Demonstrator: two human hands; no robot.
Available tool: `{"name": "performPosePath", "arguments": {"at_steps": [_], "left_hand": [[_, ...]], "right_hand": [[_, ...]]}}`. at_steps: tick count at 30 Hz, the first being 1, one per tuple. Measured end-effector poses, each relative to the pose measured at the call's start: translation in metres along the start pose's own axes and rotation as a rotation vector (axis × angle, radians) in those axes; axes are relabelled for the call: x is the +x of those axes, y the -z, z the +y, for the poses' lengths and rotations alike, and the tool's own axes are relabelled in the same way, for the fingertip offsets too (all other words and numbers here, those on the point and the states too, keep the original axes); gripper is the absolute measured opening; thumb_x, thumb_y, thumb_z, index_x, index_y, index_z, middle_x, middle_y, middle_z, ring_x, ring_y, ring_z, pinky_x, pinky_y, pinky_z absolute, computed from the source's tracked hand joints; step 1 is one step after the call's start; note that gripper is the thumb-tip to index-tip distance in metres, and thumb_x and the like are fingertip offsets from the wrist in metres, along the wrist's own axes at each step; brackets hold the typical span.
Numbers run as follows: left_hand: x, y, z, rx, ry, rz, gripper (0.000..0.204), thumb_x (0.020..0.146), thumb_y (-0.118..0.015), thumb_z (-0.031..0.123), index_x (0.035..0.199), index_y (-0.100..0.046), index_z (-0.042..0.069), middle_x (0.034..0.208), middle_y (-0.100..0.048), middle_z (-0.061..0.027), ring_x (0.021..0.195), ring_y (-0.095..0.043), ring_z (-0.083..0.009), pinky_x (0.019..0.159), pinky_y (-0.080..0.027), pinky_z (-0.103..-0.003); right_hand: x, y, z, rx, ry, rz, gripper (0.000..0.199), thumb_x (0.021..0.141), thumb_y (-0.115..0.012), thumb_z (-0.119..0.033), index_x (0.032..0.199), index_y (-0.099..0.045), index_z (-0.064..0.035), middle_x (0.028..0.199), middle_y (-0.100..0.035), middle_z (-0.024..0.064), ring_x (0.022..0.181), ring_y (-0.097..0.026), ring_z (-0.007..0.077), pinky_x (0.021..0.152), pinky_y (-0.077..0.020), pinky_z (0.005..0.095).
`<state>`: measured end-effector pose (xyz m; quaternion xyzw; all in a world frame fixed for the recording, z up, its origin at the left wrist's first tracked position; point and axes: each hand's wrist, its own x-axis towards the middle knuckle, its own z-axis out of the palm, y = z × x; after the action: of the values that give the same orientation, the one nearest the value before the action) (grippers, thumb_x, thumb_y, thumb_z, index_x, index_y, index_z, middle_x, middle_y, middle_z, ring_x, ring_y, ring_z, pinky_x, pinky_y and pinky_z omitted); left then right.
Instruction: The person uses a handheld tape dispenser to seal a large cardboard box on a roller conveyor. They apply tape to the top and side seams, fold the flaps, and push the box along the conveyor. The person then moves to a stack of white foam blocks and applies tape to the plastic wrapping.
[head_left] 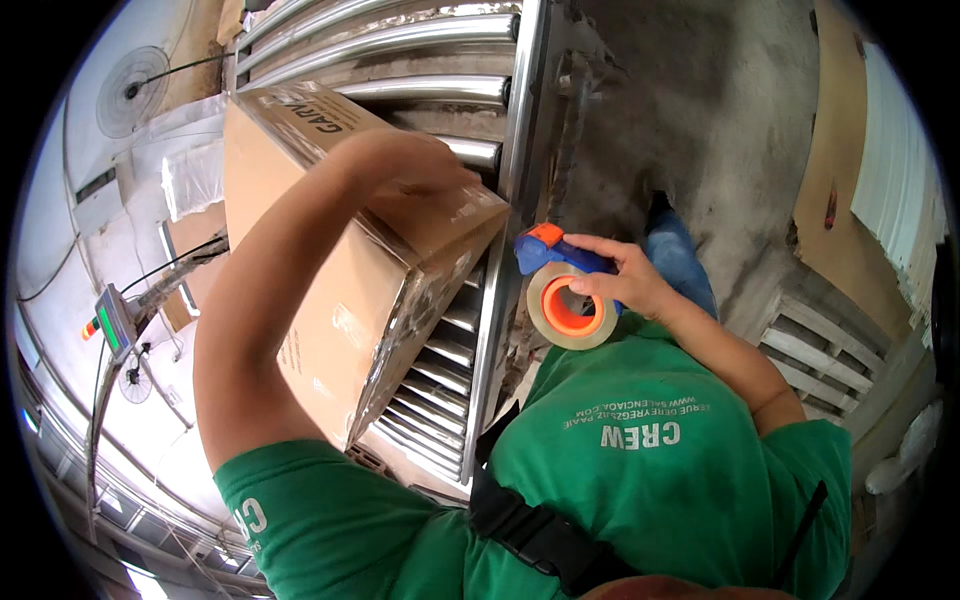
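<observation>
A large brown cardboard box [345,330] stands tilted across the view on a roller conveyor, with shiny clear tape along its near edge and end. My left arm reaches over it, and my left hand [425,165] lies on the taped top near the right end, its fingers stretched out and partly hidden by the back of the hand. To the right of the box, in front of my chest, my right hand [630,280] is closed around a blue and orange tape dispenser [592,258]. A roll of clear tape with an orange hub hangs in the dispenser.
Metal conveyor rollers [430,85] run beyond and beneath the box, bordered by a steel side rail [512,130]. Concrete floor [720,110] lies to the right, with a wooden pallet [825,345] and cardboard sheets [855,200]. A wall fan [133,92] and a screen on a pole [116,322] are at left.
</observation>
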<state>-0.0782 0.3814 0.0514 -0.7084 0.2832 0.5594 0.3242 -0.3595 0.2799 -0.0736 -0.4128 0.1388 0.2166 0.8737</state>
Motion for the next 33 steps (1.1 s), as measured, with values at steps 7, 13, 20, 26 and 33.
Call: {"name": "performPosePath", "arguments": {"at_steps": [7, 13, 20, 26, 33], "left_hand": [[-0.119, -0.106, -0.011, 0.071, -0.35, 0.956, 0.1, 0.057, -0.068, 0.077, 0.127, -0.054, 0.007, 0.131, -0.052, -0.0162, 0.133, -0.037, -0.0365, 0.112, -0.016, -0.054], [-0.09, -0.146, -0.012, -0.061, -0.419, 1.292, 0.068, 0.062, -0.073, 0.04, 0.119, -0.056, 0.006, 0.126, -0.052, -0.0152, 0.126, -0.041, -0.0355, 0.111, -0.015, -0.05], [-0.091, -0.154, -0.012, -0.071, -0.411, 1.328, 0.066, 0.062, -0.073, 0.037, 0.119, -0.057, 0.008, 0.121, -0.054, -0.0134, 0.124, -0.043, -0.0344, 0.11, -0.015, -0.051], [-0.089, -0.153, -0.012, -0.112, -0.417, 1.321, 0.064, 0.062, -0.073, 0.037, 0.117, -0.058, 0.008, 0.121, -0.055, -0.0129, 0.125, -0.043, -0.0338, 0.11, -0.015, -0.051], [-0.106, -0.118, -0.005, -0.033, -0.351, 1.175, 0.056, 0.072, -0.068, 0.055, 0.098, -0.065, 0.006, 0.1, -0.062, -0.0103, 0.104, -0.055, -0.0293, 0.103, -0.026, -0.047]], "right_hand": [[-0.001, -0.003, 0.011, 0.034, 0.028, -0.009, 0.063, 0.078, -0.071, -0.014, 0.133, -0.047, 0.0046, 0.12, -0.059, 0.0119, 0.11, -0.055, 0.0152, 0.097, -0.0431, 0.0291], [-0.016, -0.037, 0.037, -0.034, 0.025, 0.011, 0.065, 0.077, -0.073, -0.013, 0.133, -0.047, 0.0047, 0.121, -0.059, 0.012, 0.11, -0.055, 0.016, 0.098, -0.0414, 0.0287], [0.031, -0.047, 0.012, -0.486, 0.006, -0.192, 0.071, 0.065, -0.08, -0.044, 0.117, -0.063, 0.0015, 0.106, -0.068, 0.0176, 0.097, -0.065, 0.0223, 0.086, -0.0492, 0.0311], [0.095, -0.079, -0.046, -1.139, -0.006, -0.62, 0.061, 0.06, -0.072, -0.047, 0.105, -0.07, -0.0069, 0.084, -0.07, 0.0149, 0.077, -0.067, 0.027, 0.07, -0.053, 0.0358], [0.068, -0.077, -0.009, -0.865, -0.136, -0.783, 0.065, 0.067, -0.069, -0.062, 0.117, -0.067, -0.0206, 0.102, -0.069, 0.0139, 0.091, -0.065, 0.026, 0.082, -0.0495, 0.0342]]}}
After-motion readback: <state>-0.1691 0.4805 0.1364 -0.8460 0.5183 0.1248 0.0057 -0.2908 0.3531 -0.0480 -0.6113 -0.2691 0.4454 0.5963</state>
